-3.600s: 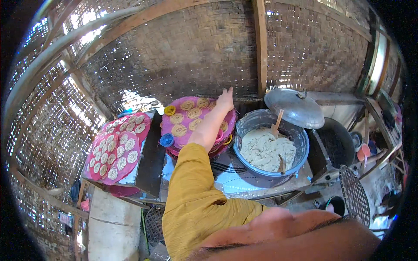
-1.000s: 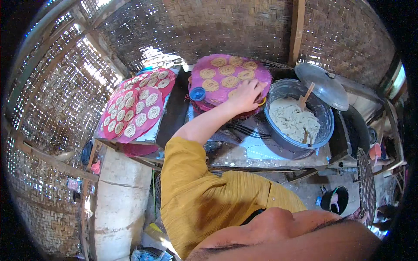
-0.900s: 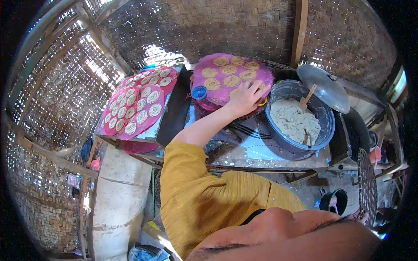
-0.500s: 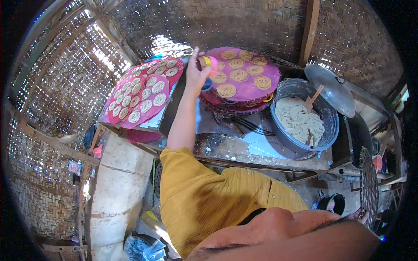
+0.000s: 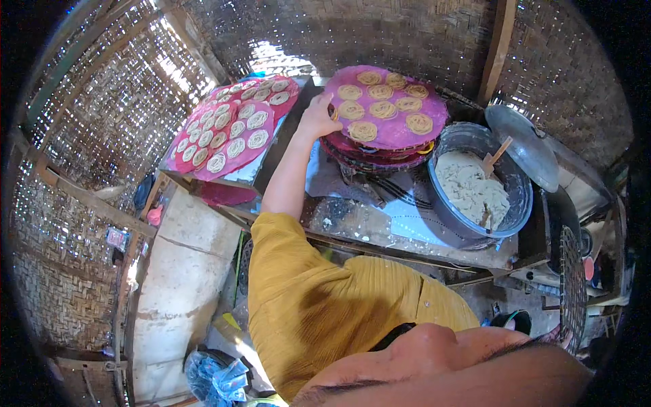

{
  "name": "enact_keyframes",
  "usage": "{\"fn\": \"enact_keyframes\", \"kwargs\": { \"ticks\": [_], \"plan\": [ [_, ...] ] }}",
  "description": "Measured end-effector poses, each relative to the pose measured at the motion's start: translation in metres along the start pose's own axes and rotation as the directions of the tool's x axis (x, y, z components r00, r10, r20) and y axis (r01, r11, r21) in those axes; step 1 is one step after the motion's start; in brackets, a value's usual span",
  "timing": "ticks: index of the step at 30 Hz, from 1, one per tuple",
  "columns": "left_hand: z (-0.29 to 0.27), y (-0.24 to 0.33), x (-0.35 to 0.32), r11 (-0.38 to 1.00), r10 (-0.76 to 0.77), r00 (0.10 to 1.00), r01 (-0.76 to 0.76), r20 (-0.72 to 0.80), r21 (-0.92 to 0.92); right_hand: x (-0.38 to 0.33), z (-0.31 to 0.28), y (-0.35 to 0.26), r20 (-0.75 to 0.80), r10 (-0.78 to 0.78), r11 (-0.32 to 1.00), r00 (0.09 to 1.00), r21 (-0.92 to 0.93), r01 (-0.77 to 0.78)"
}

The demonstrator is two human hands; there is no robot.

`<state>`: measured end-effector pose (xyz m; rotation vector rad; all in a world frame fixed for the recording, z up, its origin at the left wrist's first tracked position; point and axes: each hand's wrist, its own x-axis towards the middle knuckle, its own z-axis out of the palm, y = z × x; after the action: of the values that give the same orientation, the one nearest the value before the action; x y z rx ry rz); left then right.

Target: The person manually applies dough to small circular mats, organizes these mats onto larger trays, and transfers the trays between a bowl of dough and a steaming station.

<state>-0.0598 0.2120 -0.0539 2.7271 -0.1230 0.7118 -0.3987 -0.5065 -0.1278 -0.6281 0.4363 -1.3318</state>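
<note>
My left hand (image 5: 319, 117) reaches out to the left edge of a stack of round trays. Its fingers and thumb curve round something small and dark with a bit of yellow, mostly hidden. On the top pink sheet (image 5: 346, 125) lie several tan coiled dough rounds (image 5: 382, 110). My right hand (image 5: 555, 334) shows only a few fingertips at the lower right, against the edge of a woven rack (image 5: 574, 292) seen nearly side-on.
Pink sheets with pale coiled rounds (image 5: 236, 147) lie left of the stack. To its right stands a dark tub (image 5: 444, 197) of pale dough (image 5: 468, 183) with a wooden paddle (image 5: 500, 150). A metal lid (image 5: 522, 146) leans behind it. Woven walls surround the bench.
My left hand has come down slightly beside the tray stack. The pink and yellow thing at its fingers, and a blue round thing below it, no longer show. The view has shifted a little.
</note>
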Motion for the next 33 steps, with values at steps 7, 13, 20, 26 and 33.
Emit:
{"fn": "enact_keyframes", "kwargs": {
  "ticks": [7, 13, 20, 26, 33],
  "plan": [
    [0.021, -0.034, -0.094, 0.936, -0.332, 0.862, 0.351, -0.383, -0.021, 0.006, 0.003, 0.001, 0.023, -0.014, 1.0, 1.0, -0.016, 0.014],
    [0.067, -0.021, -0.165, 0.732, -0.647, 0.751, 0.565, 0.128, 0.382, -0.037, 0.05, -0.008, -0.025, -0.092, 0.993, 0.995, -0.083, 0.09],
    [0.135, 0.048, -0.146, -0.22, -0.321, 0.711, 0.586, 0.625, -0.78, -0.029, 0.057, -0.007, 0.029, 0.009, 0.998, 1.0, -0.056, -0.007],
    [0.174, 0.064, -0.116, -0.662, -0.275, 0.791, 0.256, 0.547, -0.704, -0.019, 0.057, 0.004, 0.063, -0.003, 0.999, 0.998, 0.047, 0.0],
    [0.178, 0.07, -0.129, -0.71, -0.362, 0.755, 0.156, 0.546, -0.686, -0.016, 0.049, 0.006, 0.055, 0.033, 0.999, 0.998, 0.011, -0.034]
  ]
}}
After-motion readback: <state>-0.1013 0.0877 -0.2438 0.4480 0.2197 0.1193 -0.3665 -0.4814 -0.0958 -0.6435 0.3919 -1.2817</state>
